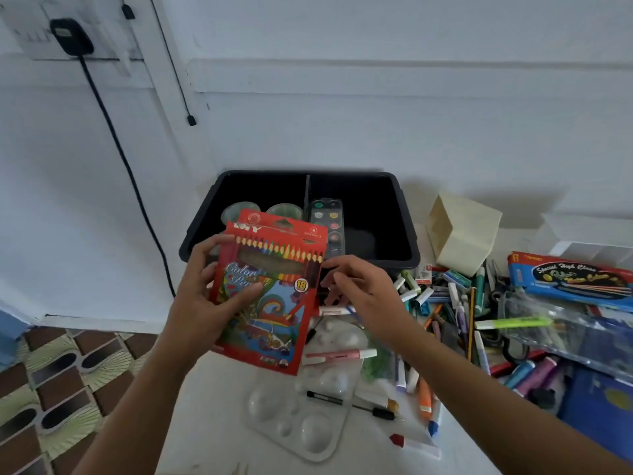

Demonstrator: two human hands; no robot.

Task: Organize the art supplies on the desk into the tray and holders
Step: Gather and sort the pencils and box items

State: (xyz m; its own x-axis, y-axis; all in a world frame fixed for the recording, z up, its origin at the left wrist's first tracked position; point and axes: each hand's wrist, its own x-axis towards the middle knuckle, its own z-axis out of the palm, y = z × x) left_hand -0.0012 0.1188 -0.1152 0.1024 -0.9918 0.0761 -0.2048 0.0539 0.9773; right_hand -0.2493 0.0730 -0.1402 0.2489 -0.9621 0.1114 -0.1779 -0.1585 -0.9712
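Observation:
My left hand grips a red box of colour pencils by its left edge and holds it upright above the desk, in front of the black tray. My right hand hovers by the box's right edge with loosely curled fingers; whether it touches the box I cannot tell. Inside the tray lie a watercolour palette and two clear cups, partly hidden by the box.
A cream holder lies tipped over right of the tray. Markers, pens and crayons are heaped on the desk's right side with a blue paint box and a clear pouch. A clear mixing palette lies near me. Tiled floor at left.

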